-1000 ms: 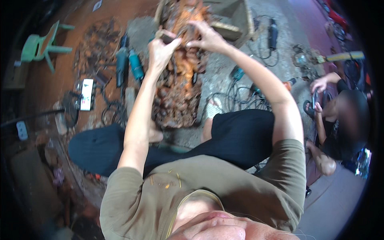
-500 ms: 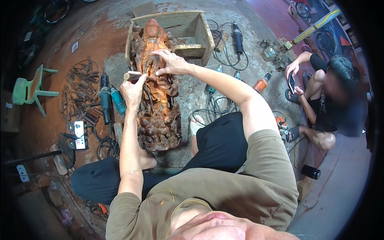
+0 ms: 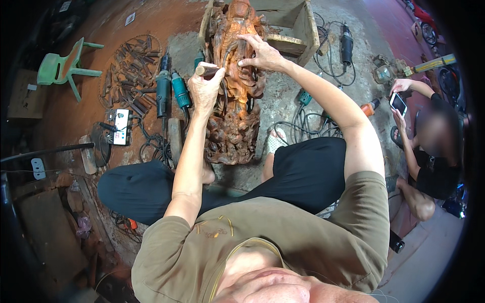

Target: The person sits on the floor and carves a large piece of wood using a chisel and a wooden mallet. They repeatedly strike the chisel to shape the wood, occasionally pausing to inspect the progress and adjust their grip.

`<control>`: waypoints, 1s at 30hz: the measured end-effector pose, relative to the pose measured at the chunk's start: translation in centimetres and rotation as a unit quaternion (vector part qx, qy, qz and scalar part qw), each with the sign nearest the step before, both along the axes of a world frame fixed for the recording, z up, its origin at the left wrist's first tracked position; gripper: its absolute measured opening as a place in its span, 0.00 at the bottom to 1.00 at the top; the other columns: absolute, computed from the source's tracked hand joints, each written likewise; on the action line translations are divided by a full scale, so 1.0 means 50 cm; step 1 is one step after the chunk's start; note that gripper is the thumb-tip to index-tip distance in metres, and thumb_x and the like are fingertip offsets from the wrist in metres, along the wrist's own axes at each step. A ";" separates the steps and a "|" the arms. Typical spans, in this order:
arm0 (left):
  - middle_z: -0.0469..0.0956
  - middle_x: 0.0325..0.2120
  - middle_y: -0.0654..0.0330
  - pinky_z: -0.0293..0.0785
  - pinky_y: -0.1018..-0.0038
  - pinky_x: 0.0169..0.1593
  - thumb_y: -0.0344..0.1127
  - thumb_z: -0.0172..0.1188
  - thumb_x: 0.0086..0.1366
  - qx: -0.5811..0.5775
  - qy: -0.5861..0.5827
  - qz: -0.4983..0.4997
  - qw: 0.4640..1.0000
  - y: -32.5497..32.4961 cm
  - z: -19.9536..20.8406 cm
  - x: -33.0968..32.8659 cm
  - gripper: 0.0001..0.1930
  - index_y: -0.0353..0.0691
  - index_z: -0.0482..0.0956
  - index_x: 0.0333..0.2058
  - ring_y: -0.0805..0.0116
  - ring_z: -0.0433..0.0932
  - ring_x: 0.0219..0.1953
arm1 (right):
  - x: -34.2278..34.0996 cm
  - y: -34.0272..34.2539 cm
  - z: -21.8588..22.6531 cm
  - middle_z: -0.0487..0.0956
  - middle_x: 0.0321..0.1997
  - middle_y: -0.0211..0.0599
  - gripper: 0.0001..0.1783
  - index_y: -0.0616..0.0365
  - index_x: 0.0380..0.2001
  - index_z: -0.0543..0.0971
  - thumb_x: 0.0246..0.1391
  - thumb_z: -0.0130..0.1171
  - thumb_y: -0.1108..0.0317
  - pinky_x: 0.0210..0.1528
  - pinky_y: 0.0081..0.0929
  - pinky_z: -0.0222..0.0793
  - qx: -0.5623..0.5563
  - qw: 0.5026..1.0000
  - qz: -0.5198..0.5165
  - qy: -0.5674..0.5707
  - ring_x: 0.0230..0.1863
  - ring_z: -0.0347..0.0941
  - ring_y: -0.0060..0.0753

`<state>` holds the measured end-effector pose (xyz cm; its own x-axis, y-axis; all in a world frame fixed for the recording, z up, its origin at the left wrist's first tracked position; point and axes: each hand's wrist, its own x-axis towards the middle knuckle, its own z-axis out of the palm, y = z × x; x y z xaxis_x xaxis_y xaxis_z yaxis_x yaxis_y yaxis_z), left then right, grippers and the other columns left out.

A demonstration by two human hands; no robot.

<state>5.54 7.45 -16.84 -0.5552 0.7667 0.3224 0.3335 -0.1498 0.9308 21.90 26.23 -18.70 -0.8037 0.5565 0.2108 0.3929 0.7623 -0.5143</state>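
Note:
A reddish-brown wooden carving [image 3: 234, 134], deeply cut with rounded, knotted shapes at its near end, lies lengthwise in front of me. My left hand [image 3: 203, 93] is closed round a chisel [image 3: 206, 69] at the carving's left side. Its pale handle end sticks out to the left, while the working tip cannot be made out. Across the upper part of the carving reaches my right hand [image 3: 265, 54], fingers apart, with index finger and thumb resting on the wood.
A wooden box frame [image 3: 306, 35] stands behind the carving. Left lie teal power tools [image 3: 162, 93], a pile of wooden-handled tools [image 3: 132, 70], a power strip [image 3: 121, 127] and a green chair [image 3: 63, 70]. Right are a black power tool [image 3: 346, 48], cables, and a seated person holding a phone [image 3: 398, 104].
The whole view has shifted, so the carving sits higher and farther right. Both hands keep about the same places on it. The other person's phone has turned to show more of its screen.

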 end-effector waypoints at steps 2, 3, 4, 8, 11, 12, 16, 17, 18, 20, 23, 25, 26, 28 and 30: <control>0.82 0.27 0.66 0.73 0.81 0.35 0.27 0.70 0.59 0.018 -0.031 -0.001 0.999 -0.004 -0.001 -0.004 0.06 0.37 0.82 0.33 0.80 0.77 0.29 | 0.000 0.002 -0.005 0.60 0.71 0.45 0.52 0.42 0.70 0.58 0.48 0.68 0.37 0.67 0.49 0.64 0.008 1.000 0.006 0.007 0.69 0.60 0.55; 0.83 0.27 0.63 0.75 0.79 0.34 0.27 0.70 0.59 0.015 -0.054 0.025 0.998 -0.005 0.000 -0.011 0.05 0.36 0.82 0.33 0.77 0.79 0.28 | 0.000 0.000 -0.008 0.60 0.71 0.45 0.51 0.42 0.70 0.58 0.48 0.68 0.37 0.67 0.49 0.65 0.010 1.000 0.009 0.011 0.69 0.61 0.54; 0.83 0.28 0.61 0.76 0.79 0.34 0.27 0.69 0.59 0.042 -0.096 0.037 0.994 -0.003 0.003 -0.022 0.05 0.35 0.82 0.33 0.75 0.80 0.27 | -0.002 0.000 -0.009 0.60 0.71 0.45 0.51 0.42 0.70 0.58 0.48 0.67 0.37 0.66 0.49 0.65 0.015 1.000 -0.003 -0.002 0.69 0.61 0.55; 0.83 0.27 0.59 0.78 0.78 0.35 0.27 0.69 0.60 0.111 -0.189 0.059 0.974 -0.006 0.024 -0.050 0.07 0.33 0.80 0.35 0.73 0.81 0.28 | -0.001 0.004 -0.010 0.61 0.71 0.42 0.51 0.38 0.69 0.59 0.45 0.69 0.36 0.67 0.51 0.63 -0.010 1.000 -0.007 0.009 0.68 0.61 0.58; 0.83 0.28 0.59 0.79 0.77 0.35 0.28 0.69 0.61 0.123 -0.192 0.070 0.971 -0.001 0.000 -0.071 0.08 0.33 0.79 0.36 0.73 0.82 0.29 | 0.000 0.001 -0.006 0.61 0.71 0.41 0.52 0.37 0.69 0.59 0.45 0.70 0.38 0.68 0.50 0.63 -0.021 1.000 -0.004 0.017 0.69 0.61 0.56; 0.83 0.28 0.59 0.79 0.77 0.35 0.28 0.70 0.61 0.122 -0.196 0.072 0.970 0.000 -0.004 -0.072 0.09 0.33 0.79 0.36 0.73 0.82 0.29 | 0.000 -0.001 -0.002 0.61 0.71 0.40 0.51 0.37 0.69 0.59 0.45 0.70 0.38 0.68 0.48 0.63 -0.027 1.000 -0.008 0.009 0.69 0.61 0.53; 0.83 0.31 0.58 0.80 0.75 0.36 0.27 0.69 0.61 0.117 -0.212 0.046 0.969 0.022 -0.031 -0.059 0.10 0.32 0.80 0.39 0.70 0.83 0.30 | 0.000 -0.002 0.007 0.62 0.69 0.40 0.50 0.35 0.69 0.59 0.46 0.70 0.38 0.67 0.48 0.63 -0.023 0.999 0.012 0.027 0.69 0.61 0.52; 0.83 0.32 0.58 0.80 0.75 0.38 0.28 0.69 0.61 0.098 -0.215 0.045 0.971 0.026 -0.038 -0.059 0.10 0.32 0.80 0.40 0.71 0.83 0.31 | 0.001 -0.002 0.008 0.62 0.69 0.40 0.50 0.35 0.69 0.59 0.46 0.70 0.38 0.67 0.47 0.63 -0.034 0.999 0.009 0.019 0.69 0.61 0.52; 0.83 0.33 0.58 0.80 0.76 0.38 0.28 0.69 0.61 0.093 -0.210 0.043 0.972 0.031 -0.044 -0.059 0.10 0.33 0.80 0.40 0.71 0.82 0.31 | 0.002 -0.004 0.012 0.62 0.69 0.41 0.50 0.35 0.69 0.59 0.46 0.70 0.38 0.67 0.47 0.63 -0.045 0.999 0.006 0.010 0.69 0.61 0.52; 0.83 0.33 0.58 0.80 0.76 0.38 0.28 0.69 0.61 0.095 -0.197 0.036 0.975 0.043 -0.054 -0.060 0.10 0.33 0.80 0.40 0.71 0.82 0.31 | 0.000 -0.005 0.016 0.62 0.69 0.42 0.51 0.35 0.70 0.59 0.46 0.70 0.38 0.67 0.47 0.64 -0.051 0.999 0.003 -0.002 0.69 0.61 0.52; 0.82 0.30 0.61 0.77 0.77 0.37 0.28 0.69 0.61 0.106 -0.180 0.023 0.978 0.058 -0.057 -0.056 0.09 0.34 0.80 0.39 0.74 0.81 0.31 | 0.004 -0.001 0.009 0.62 0.68 0.43 0.51 0.35 0.70 0.58 0.46 0.69 0.37 0.67 0.46 0.64 -0.040 0.999 -0.002 -0.005 0.69 0.61 0.53; 0.81 0.27 0.65 0.74 0.79 0.37 0.29 0.70 0.60 0.103 -0.182 0.032 0.977 0.059 -0.057 -0.055 0.08 0.37 0.81 0.36 0.78 0.78 0.31 | 0.004 -0.001 0.005 0.62 0.68 0.43 0.51 0.35 0.70 0.58 0.46 0.69 0.37 0.66 0.47 0.64 -0.041 0.999 0.003 -0.001 0.69 0.61 0.53; 0.81 0.27 0.65 0.74 0.79 0.37 0.29 0.70 0.60 0.099 -0.164 0.042 0.981 0.058 -0.058 -0.053 0.08 0.37 0.81 0.35 0.78 0.78 0.31 | 0.003 0.001 0.004 0.62 0.68 0.43 0.51 0.35 0.70 0.58 0.47 0.69 0.37 0.66 0.47 0.64 -0.040 0.999 0.006 0.002 0.68 0.61 0.53; 0.81 0.27 0.65 0.73 0.79 0.37 0.29 0.70 0.60 0.089 -0.127 0.059 0.986 0.052 -0.051 -0.045 0.08 0.36 0.81 0.35 0.79 0.77 0.31 | 0.004 0.001 0.001 0.62 0.68 0.43 0.51 0.35 0.70 0.58 0.47 0.69 0.37 0.66 0.47 0.64 -0.039 0.999 0.011 0.012 0.68 0.62 0.53; 0.82 0.27 0.62 0.76 0.79 0.37 0.29 0.69 0.61 0.069 -0.077 0.054 0.993 0.041 -0.041 -0.043 0.08 0.35 0.80 0.37 0.77 0.80 0.30 | 0.002 0.001 0.000 0.62 0.68 0.43 0.50 0.35 0.70 0.58 0.47 0.69 0.37 0.66 0.47 0.64 -0.036 0.999 0.013 0.018 0.68 0.62 0.53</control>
